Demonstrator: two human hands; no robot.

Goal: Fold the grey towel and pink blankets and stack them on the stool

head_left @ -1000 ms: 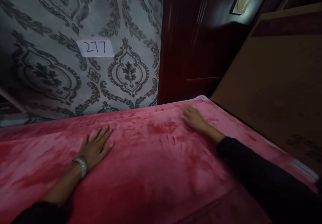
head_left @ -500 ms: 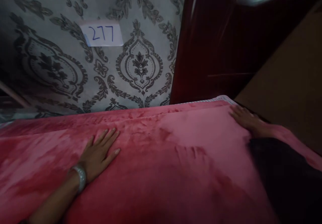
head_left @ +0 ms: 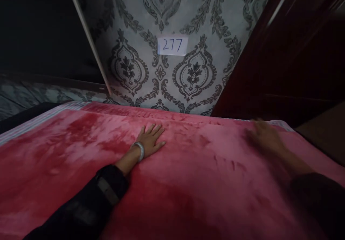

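Note:
A plush pink-and-red blanket (head_left: 172, 175) with darker brushed patches covers the surface in front of me. My left hand (head_left: 149, 139) lies flat on it left of centre, fingers spread, a pale bangle (head_left: 141, 151) around the wrist. Over the blanket's far right part is my right hand (head_left: 265, 135), smeared by motion, so its fingers cannot be made out. Whether it touches the blanket is unclear. A striped cloth edge (head_left: 35, 121) shows under the blanket on the left, and a similar one at the far right corner.
Behind the blanket rises a patterned grey wall (head_left: 161, 73) with a white paper label (head_left: 172, 45) reading 277. Dark red glossy wood (head_left: 283, 60) stands at the right. A large dark panel (head_left: 45, 31) with a pale edge is at the left.
My view has swung left, bringing the dark panel into sight. My right hand has come off the blanket's far right edge area and blurs inward. My left hand stays flat on the blanket.

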